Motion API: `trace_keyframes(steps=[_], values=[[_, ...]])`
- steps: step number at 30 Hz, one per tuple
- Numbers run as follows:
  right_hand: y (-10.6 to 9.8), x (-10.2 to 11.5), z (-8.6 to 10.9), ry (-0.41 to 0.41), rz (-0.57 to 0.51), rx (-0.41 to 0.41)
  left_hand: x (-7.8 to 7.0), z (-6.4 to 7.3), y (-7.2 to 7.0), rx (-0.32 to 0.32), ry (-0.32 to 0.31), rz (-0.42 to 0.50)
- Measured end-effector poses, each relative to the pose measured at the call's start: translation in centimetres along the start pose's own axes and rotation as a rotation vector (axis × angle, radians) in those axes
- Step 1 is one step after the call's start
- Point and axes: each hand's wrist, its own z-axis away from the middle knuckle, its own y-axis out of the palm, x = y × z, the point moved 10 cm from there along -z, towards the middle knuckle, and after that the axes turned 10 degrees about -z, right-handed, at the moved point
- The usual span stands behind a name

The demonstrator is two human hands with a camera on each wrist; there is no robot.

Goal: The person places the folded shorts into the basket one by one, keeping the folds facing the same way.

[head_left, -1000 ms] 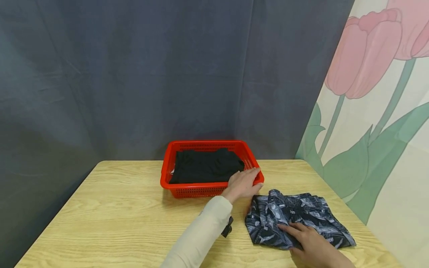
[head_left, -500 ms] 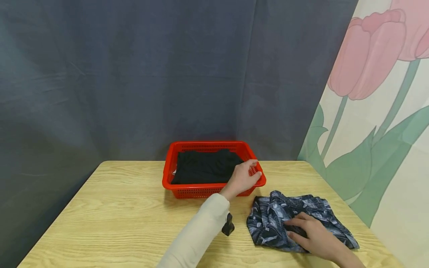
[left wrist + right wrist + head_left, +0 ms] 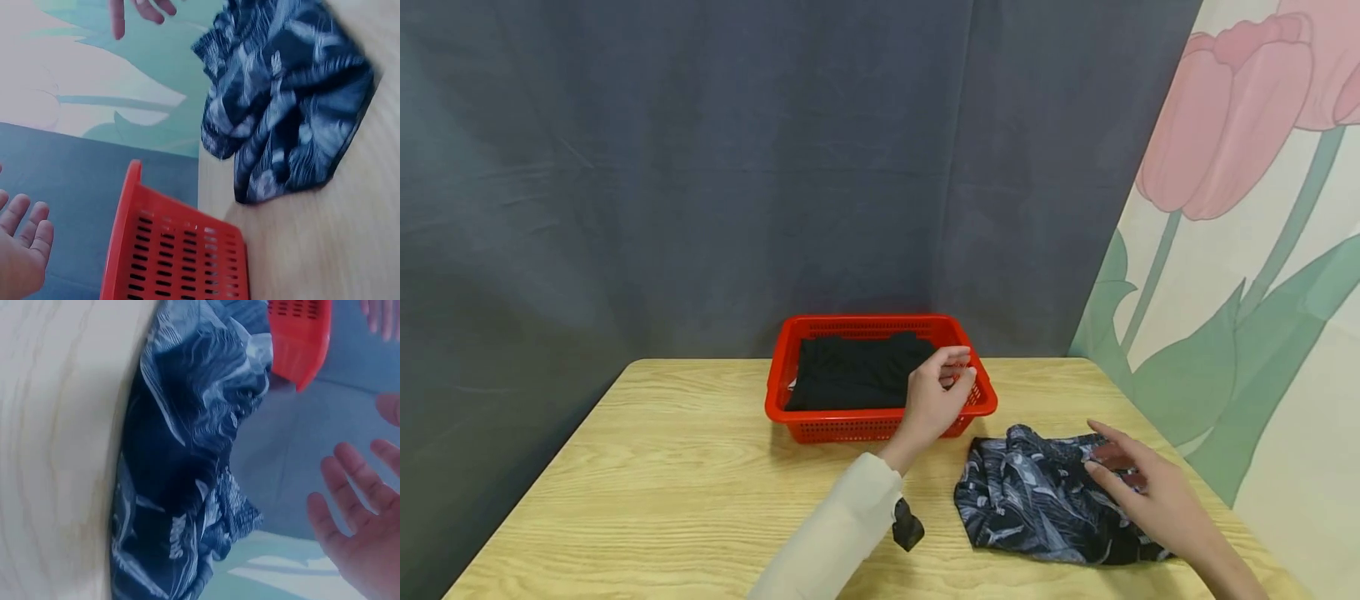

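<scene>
My left hand (image 3: 934,398) is raised over the front right part of a red plastic basket (image 3: 842,427), its fingers loosely bent and nothing held. Inside the basket lies a folded black cloth (image 3: 850,375). My right hand (image 3: 1153,492) hovers above the right part of a patterned dark blue and white garment (image 3: 1037,500), fingers spread and holding nothing. The garment lies bunched on the table, with a gathered waistband edge showing in the right wrist view (image 3: 234,509). In that view, the right palm (image 3: 369,544) stands apart from the fabric.
The basket stands at the back middle of the light wooden table (image 3: 685,483). A dark curtain (image 3: 775,167) hangs behind it. On the right, a wall painted with tulips (image 3: 1262,358) runs along the table's edge. A small black device (image 3: 907,527) sits under the left wrist.
My right hand has lifted off the garment and moved right. The left hand has come up from the basket's front right rim and shifted slightly left. Basket and garment stay in place.
</scene>
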Motion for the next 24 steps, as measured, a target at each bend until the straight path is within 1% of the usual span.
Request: trace_keyframes(steps=[1, 6, 9, 11, 15, 19, 24], values=[[-0.4, -0.2, 0.0, 0.005, -0.015, -0.018, -0.1, 0.3, -0.1, -0.008, 0.004, 0.012], [-2.0, -1.7, 0.5, 0.038, -0.096, -0.099, 0.2, 1.8, -0.3, -0.018, -0.028, 0.054], [-2.6, -2.9, 0.9, 0.083, -0.13, -0.121, 0.4, 2.6, -0.3, -0.016, -0.037, 0.075], [-2.9, -3.8, 1.1, 0.125, -0.137, -0.127, 0.5, 3.0, -0.2, -0.004, -0.042, 0.078], [-3.6, -5.5, 1.7, 0.223, -0.129, -0.127, 1.0, 3.9, 0.3, 0.047, -0.078, 0.068], [-4.0, -7.3, 2.3, 0.308, -0.114, -0.129, 1.9, 5.0, 1.2, 0.117, -0.157, 0.039], [-4.2, -9.4, 3.2, 0.381, -0.097, -0.124, 3.6, 6.6, 2.2, 0.21, -0.329, -0.028]])
